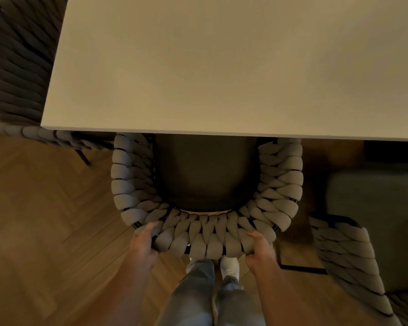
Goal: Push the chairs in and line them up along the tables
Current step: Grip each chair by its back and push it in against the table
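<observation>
A chair with a curved back of thick grey woven cord [207,234] and a dark seat stands right below me, its front tucked under the near edge of a pale table [222,67]. My left hand [143,241] grips the left rear of the woven back, fingers curled over the rim. On the right rear of the same back, my right hand [259,249] holds the rim with curled fingers. Both arms reach down to it.
A second woven chair [349,250] with a grey seat stands at the right, further out from the table. Another woven chair [17,67] sits at the table's left end. My legs and white shoes [230,264] are just behind the chair on the herringbone wood floor [45,220].
</observation>
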